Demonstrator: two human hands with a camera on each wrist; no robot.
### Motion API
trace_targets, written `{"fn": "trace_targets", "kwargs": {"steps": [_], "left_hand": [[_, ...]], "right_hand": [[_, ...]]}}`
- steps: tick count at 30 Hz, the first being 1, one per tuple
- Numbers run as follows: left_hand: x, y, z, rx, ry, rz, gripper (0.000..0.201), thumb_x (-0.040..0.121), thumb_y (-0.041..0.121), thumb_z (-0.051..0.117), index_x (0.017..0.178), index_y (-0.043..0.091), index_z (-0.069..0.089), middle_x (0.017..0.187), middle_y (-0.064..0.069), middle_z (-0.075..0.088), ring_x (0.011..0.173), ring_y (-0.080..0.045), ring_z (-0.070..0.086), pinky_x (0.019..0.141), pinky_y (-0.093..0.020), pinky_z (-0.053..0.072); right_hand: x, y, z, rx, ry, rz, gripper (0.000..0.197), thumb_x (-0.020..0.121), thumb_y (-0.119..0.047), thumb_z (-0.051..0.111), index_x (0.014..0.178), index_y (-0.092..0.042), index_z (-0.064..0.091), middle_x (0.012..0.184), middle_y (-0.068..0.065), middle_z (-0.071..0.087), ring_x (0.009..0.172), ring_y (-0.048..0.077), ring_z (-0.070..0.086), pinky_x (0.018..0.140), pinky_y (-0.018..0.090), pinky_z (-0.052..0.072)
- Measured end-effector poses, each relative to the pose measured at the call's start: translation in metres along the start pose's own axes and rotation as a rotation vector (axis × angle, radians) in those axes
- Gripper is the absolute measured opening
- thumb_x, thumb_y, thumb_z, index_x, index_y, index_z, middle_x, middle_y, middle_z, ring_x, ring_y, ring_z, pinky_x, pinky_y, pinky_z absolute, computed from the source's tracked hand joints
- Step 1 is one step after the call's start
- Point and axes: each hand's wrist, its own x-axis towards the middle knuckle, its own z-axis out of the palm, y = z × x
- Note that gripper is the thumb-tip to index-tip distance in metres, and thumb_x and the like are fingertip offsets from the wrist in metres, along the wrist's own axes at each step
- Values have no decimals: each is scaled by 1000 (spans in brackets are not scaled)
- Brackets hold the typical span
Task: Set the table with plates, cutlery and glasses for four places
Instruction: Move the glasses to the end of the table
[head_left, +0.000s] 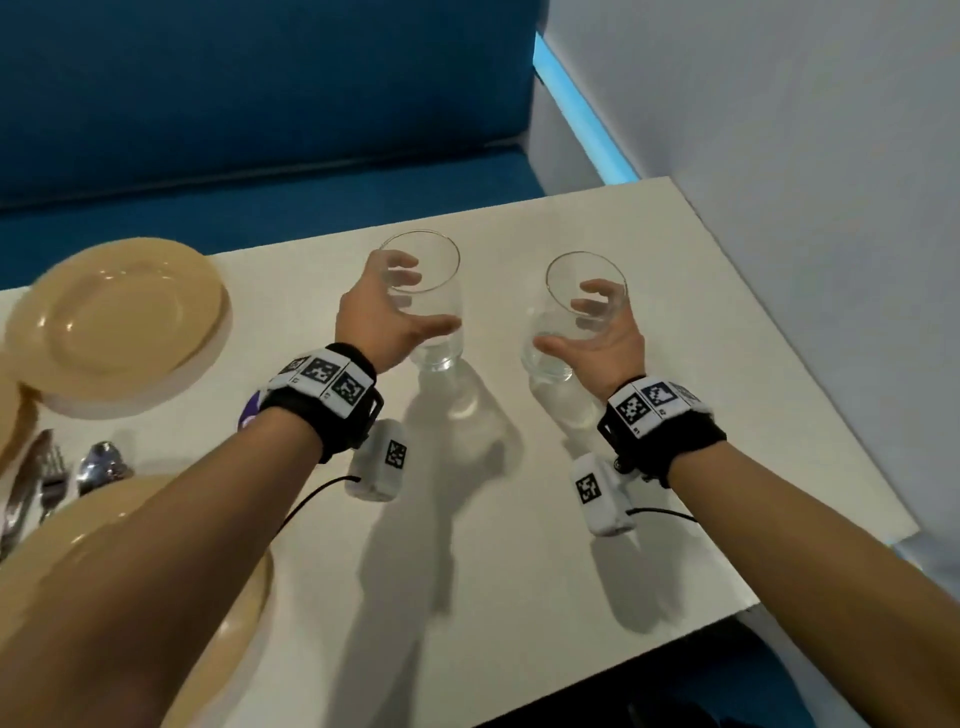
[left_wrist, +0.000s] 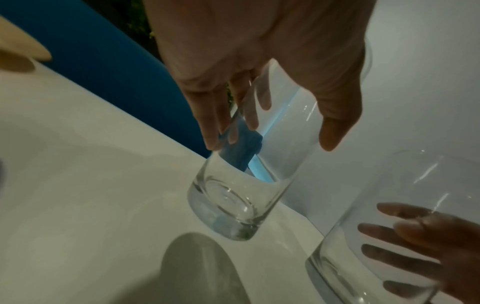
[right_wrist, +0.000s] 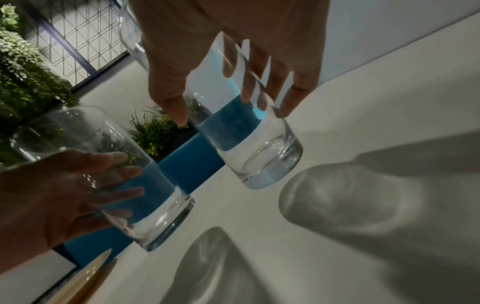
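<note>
Both arms reach out over the white table (head_left: 519, 545), each hand at a clear, empty drinking glass. The left hand (head_left: 382, 317) has its fingers spread around the left glass (head_left: 434, 306), thumb on the near side and the other fingers showing through the glass on the far side; from the left wrist view the fingers (left_wrist: 215, 115) look only loosely curved, and I cannot tell whether they press the glass or just frame it. The right hand (head_left: 597, 338) mirrors it at the right glass (head_left: 566, 322), thumb toward the middle of the table and fingers fanned around the wall of the glass. In the right wrist view its fingertips (right_wrist: 293, 98) lie against the glass near its lower half.

Both glasses are toward the far edge of the table, side by side but apart, the right one nearer the far right corner. Each throws a shadow onto the tabletop toward the near edge, and both lean slightly.

Along the left edge sits a tan plate (head_left: 114, 317) near the far side, and a second tan plate (head_left: 171, 587) lies partly under the left forearm at the near side. Between them lie a spoon (head_left: 101, 465) and a fork (head_left: 52, 478), close together. A blue bench seat (head_left: 260, 104) runs behind the far edge.
</note>
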Motion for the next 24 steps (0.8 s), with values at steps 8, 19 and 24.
{"fn": "trace_targets", "kwargs": {"steps": [8,19,24], "left_hand": [[29,50,96,-26,27,-52,71,57,30,88,116,33,50,112,12,60,102,-14,60,89,-31,50],[71,79,179,59,-121,-11,72,57,31,88,117,34,48,114,13,56,106,-15,57,92,-32,48],[82,86,199,88,-107,-30,73,57,33,88,117,34,47,121,10,58,107,-17,58,94,-35,48]], "right_hand": [[92,11,-91,-23,25,32,73,61,-14,86,122,-23,46,108,-4,56,100,16,55,86,26,46],[156,41,-123,-56,32,98,73,60,-15,86,122,-25,47,110,-5,56,105,16,54,93,30,47],[172,53,-132,-23,-13,98,74,59,-14,87,121,-25,49,112,-4,56,103,15,55,90,26,47]]}}
